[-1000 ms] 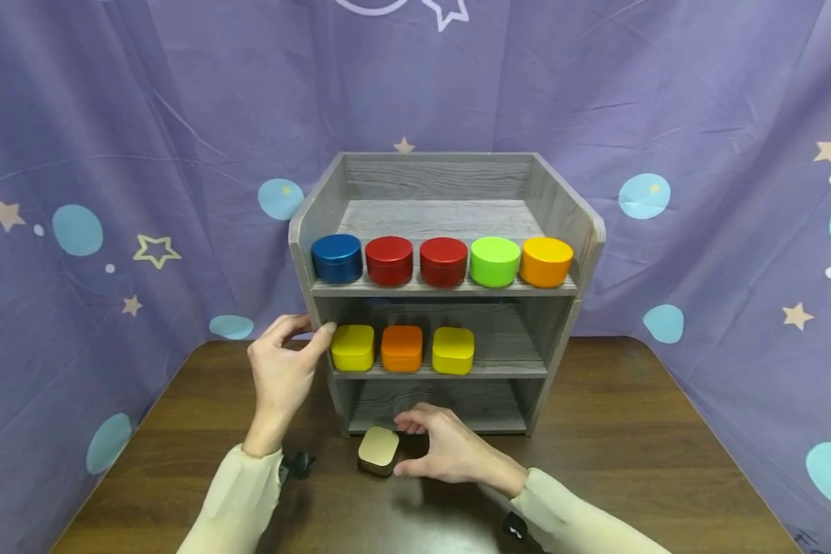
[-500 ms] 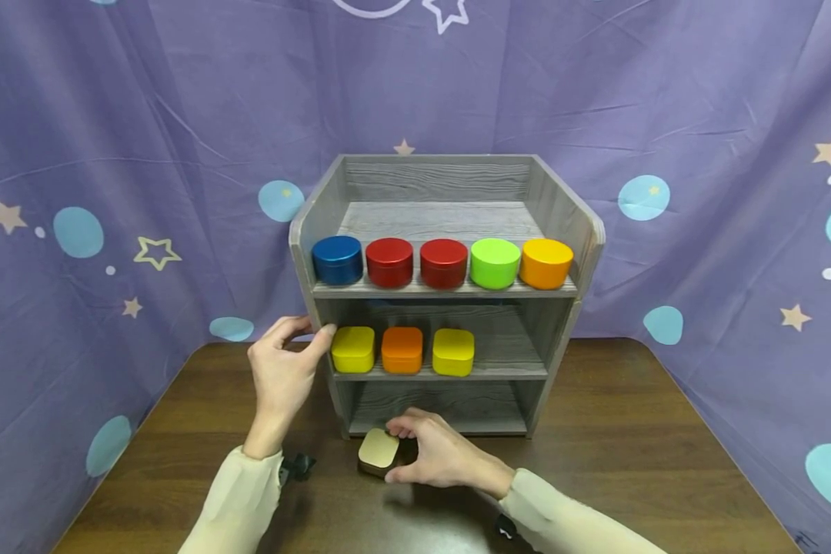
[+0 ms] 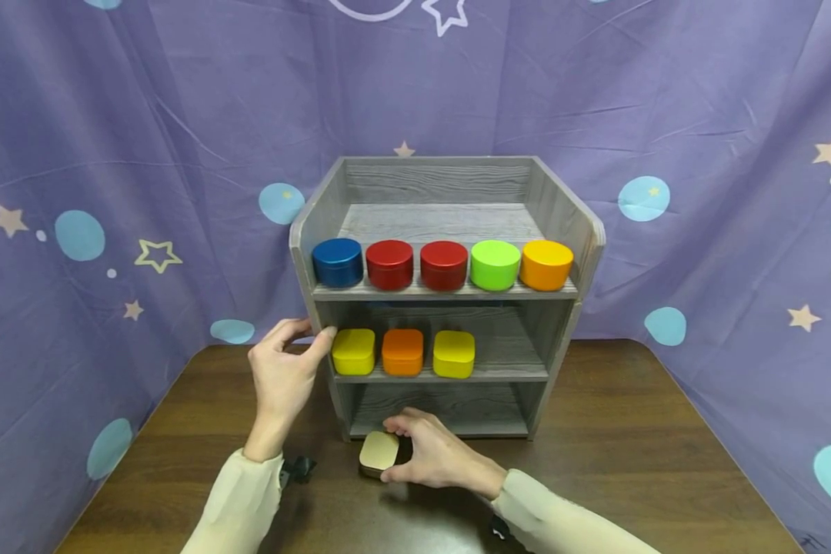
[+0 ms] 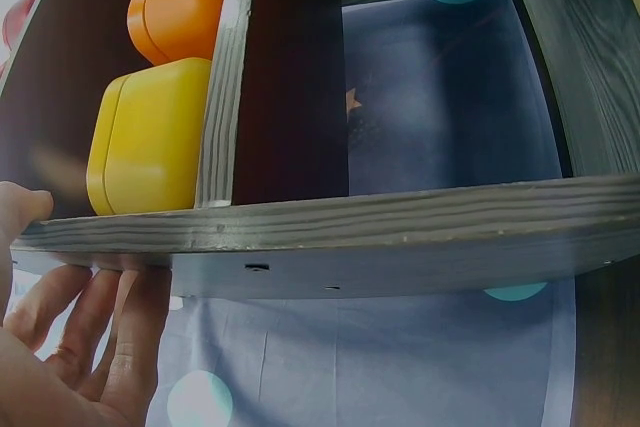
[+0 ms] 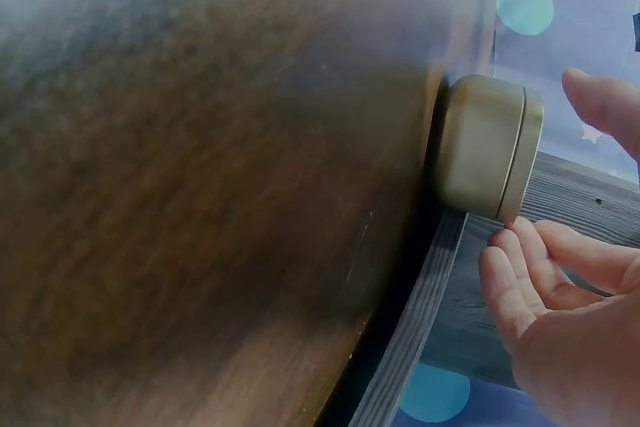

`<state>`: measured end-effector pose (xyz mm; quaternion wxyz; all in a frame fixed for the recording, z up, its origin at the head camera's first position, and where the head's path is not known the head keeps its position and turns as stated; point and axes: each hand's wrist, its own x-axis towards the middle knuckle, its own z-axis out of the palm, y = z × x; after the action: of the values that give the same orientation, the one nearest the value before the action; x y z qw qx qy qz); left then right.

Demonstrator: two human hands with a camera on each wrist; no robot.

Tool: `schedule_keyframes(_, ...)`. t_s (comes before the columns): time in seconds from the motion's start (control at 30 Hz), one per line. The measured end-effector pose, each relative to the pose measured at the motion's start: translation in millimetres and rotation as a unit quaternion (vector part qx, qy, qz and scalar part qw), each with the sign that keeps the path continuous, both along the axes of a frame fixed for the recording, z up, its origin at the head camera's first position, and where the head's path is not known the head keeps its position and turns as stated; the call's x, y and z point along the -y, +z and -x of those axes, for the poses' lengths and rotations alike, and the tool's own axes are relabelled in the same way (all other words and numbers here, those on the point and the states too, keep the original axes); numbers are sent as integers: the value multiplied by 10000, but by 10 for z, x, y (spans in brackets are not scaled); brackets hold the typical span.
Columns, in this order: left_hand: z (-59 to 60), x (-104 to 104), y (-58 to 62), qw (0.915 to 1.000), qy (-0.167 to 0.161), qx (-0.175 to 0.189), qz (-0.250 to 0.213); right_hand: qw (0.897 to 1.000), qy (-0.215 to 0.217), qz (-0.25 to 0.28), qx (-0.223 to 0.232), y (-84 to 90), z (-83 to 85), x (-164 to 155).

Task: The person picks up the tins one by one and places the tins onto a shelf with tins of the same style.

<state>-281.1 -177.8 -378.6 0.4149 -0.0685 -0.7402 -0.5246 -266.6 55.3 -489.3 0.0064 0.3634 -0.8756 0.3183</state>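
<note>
My left hand [image 3: 282, 375] grips the left side panel of the grey wooden shelf [image 3: 450, 377]; in the left wrist view the thumb lies on the inner side and the fingers [image 4: 135, 347] on the outer face. On the table before the shelf's foot sits a gold square tin [image 3: 378, 452] with a rounded lid. My right hand [image 3: 443, 454] reaches around the tin's right side, thumb toward its near corner and fingers toward its far corner. In the right wrist view the fingertips [image 5: 512, 232] are right at the tin's edge, while the thumb stands apart from it.
On the middle shelf stand a yellow tin [image 3: 353, 352], an orange tin [image 3: 403, 353] and another yellow tin [image 3: 454, 355]. Round tins line the top shelf: blue [image 3: 338, 263], two red, green [image 3: 495, 265] and orange [image 3: 546, 265]. A purple curtain [image 3: 180, 100] hangs behind the brown table [image 3: 630, 431].
My right hand has moved left, closer around the gold tin. The left hand keeps its grip on the shelf's side, and the tins have not moved.
</note>
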Motion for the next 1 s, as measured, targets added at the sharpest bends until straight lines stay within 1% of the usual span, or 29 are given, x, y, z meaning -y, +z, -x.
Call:
schedule_keyframes(0.13,2,-2,-1,10000,-2,-17,17,10000,5,-50,7,-10,7,12)
schedule_keyframes(0.37,0,-6,8,10000,-29,1,-88,9998,0,-179,-35,-22,19,37)
schedule_keyframes(0.63,-19,-11,3,10000,-46,56,-68,9987,-141,-488,-19,-73,15,78)
schedule_keyframes(1.0,-15,-7,6,9999,-76,50,-127,9987,-190,-469,-106,-91,25,100)
